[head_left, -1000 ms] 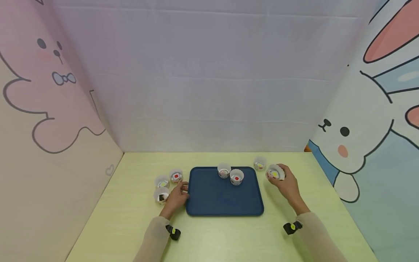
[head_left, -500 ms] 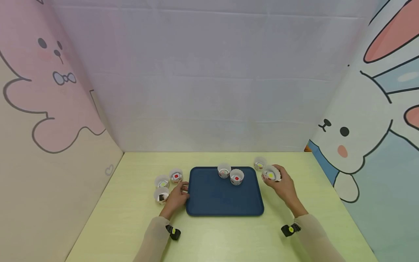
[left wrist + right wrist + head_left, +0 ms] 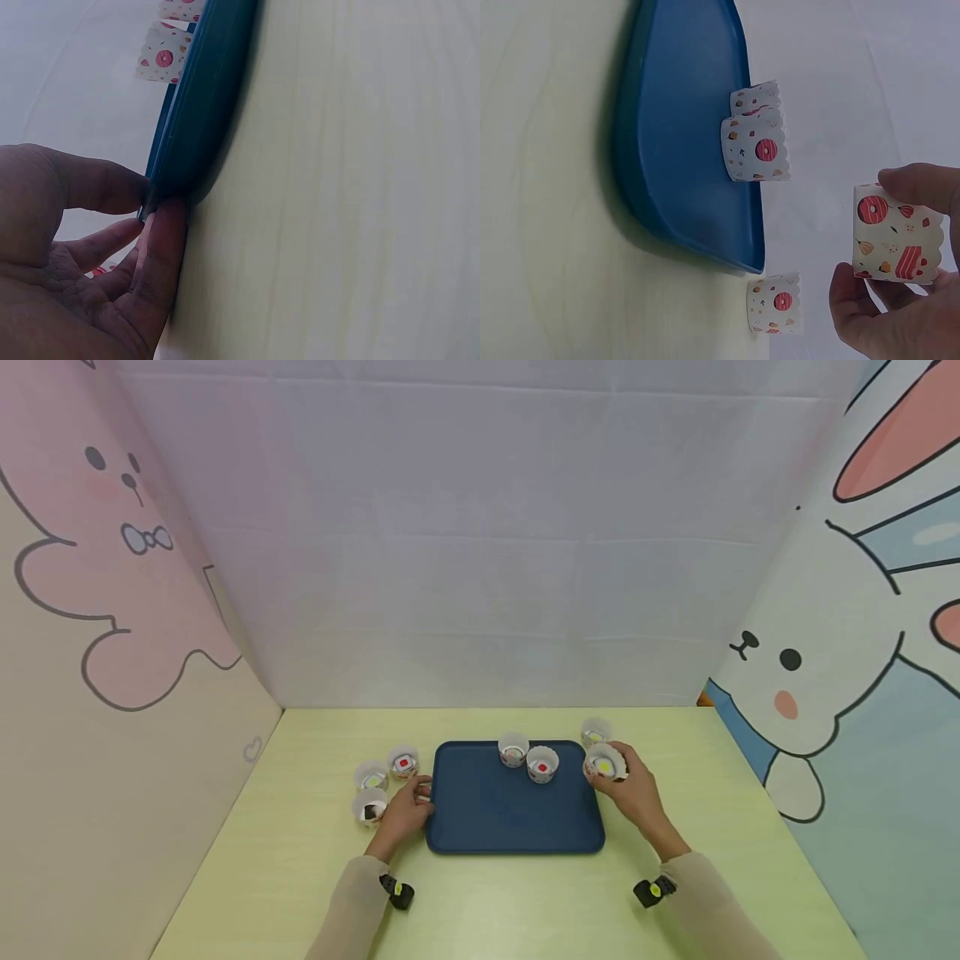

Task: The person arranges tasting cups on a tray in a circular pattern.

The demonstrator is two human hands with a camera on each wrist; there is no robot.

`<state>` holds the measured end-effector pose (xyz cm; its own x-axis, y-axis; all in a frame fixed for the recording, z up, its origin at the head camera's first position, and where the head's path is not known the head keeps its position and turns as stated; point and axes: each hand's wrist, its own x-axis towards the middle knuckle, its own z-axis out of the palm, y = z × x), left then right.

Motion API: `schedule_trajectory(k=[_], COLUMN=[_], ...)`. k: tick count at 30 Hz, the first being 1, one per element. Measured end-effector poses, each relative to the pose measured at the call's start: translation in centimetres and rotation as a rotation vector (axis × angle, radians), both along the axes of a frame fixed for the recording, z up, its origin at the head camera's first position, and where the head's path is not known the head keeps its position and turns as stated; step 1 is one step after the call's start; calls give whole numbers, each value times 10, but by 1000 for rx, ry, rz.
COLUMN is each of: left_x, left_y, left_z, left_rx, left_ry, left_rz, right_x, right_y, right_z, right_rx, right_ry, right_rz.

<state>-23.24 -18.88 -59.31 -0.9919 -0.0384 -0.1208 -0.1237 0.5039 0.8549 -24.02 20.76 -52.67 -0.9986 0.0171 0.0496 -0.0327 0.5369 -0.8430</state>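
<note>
the tray [image 3: 513, 818] lay flat, its left edge pinched between the thumb and bent fingers of the left hand [image 3: 405, 808]. a broad stretch of blue floor lay between the hands, nearer the person than two cups [image 3: 542, 768] standing toward its far edge. the right hand [image 3: 636, 785] had a printed paper cup [image 3: 604, 764] mouth up between thumb and curved fingers, spread to its width, raised near the tray's far right corner. just beyond stood another cup [image 3: 595, 728], partly hidden behind it. three cups [image 3: 403, 762] clustered left of the tray, the nearest by the left hand. the table [image 3: 510, 902] was pale yellow-green, backed by a white sheet [image 3: 480, 568]; a cartoon rabbit [image 3: 825, 677] decorated the right wall.
</note>
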Motion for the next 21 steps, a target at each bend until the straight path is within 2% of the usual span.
schedule_trajectory(k=[14,21], left_x=[1,0], left_y=[1,0], left_z=[0,2], left_rx=[-13,9], left_ry=[-9,-10], left_rz=[-3,1], right_x=[2,0], right_y=[-24,-34], right_z=[-17,-27], right_rx=[63,81], right_ry=[-4,-17], right_rz=[27,48])
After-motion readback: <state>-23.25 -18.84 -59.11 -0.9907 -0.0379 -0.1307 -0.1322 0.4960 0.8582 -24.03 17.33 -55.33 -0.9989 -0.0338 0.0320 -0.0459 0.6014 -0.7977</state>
